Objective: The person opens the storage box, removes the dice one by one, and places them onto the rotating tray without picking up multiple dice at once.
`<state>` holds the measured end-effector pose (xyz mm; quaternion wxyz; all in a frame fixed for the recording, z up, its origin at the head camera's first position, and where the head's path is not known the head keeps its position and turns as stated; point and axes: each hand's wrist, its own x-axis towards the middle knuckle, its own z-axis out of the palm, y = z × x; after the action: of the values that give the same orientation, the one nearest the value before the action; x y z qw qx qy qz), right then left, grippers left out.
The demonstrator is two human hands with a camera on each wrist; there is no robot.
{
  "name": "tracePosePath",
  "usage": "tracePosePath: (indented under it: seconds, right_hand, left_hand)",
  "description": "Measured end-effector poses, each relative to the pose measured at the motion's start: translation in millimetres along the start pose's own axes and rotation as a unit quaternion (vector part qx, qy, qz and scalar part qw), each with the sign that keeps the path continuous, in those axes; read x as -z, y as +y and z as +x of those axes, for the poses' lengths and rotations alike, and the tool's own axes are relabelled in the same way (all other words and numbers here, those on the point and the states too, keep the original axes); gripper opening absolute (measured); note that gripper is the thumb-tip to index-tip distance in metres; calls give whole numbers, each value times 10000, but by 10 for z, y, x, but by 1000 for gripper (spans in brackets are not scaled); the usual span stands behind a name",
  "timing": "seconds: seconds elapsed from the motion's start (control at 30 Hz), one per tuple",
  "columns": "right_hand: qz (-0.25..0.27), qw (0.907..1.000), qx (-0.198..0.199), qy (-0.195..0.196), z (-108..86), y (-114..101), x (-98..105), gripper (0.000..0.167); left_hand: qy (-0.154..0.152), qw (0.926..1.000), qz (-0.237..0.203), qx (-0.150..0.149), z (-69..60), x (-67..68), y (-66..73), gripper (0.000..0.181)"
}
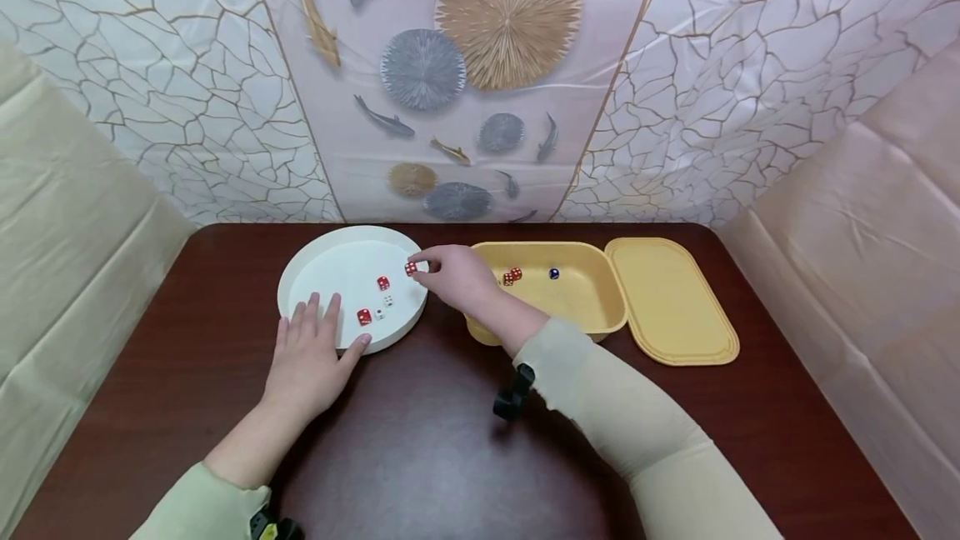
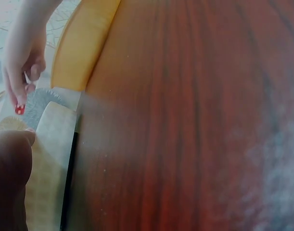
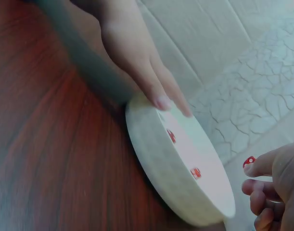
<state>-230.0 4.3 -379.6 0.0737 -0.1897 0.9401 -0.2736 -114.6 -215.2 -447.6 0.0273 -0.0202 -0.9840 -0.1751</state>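
My right hand (image 1: 455,275) pinches a red die (image 1: 411,268) with white dots between thumb and finger, above the right rim of a round white tray (image 1: 297,272). In the right wrist view the same red die (image 3: 249,162) shows at the fingertips. My left hand (image 1: 310,361) rests on the tray's near left rim with fingers spread over its inside. Two red dice, one at the middle (image 1: 383,282) and one nearer me (image 1: 364,317), lie in the tray beside two small white dice (image 1: 388,301).
Right of the tray stands a yellow box (image 1: 592,294) holding red dice (image 1: 512,276) and a blue die (image 1: 554,273); my right forearm hides part of it. A yellow lid (image 1: 671,298) lies against its right side. A patterned cloth (image 1: 465,148) hangs behind the dark table (image 1: 420,440).
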Motion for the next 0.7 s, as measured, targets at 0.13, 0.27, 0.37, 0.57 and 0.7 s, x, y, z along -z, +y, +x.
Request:
tracePosePath:
  seconds: [0.13,0.27,0.37,0.57,0.7]
  right_hand:
    - [-345,9991,136,-187,82,-128,-147,28]
    - [-893,9949,132,-443,190,-235,-311,26]
    - [-1119,9917,32,-638,260,-309,-397,24]
    - [-1428,9857,-43,-891,373,-384,-492,23]
    - [-1594,9817,-41,-1040,432,-387,-544,23]
  left_hand:
    - [45,10000,19,-17,1,-8,-2,81]
    - [72,10000,34,-33,6,-21,-10,81]
    - [92,9999,39,-31,14,-33,-21,81]
    - [62,10000,14,-15,23,-34,-17,80]
    - [47,10000,39,2,16,-18,-4,80]
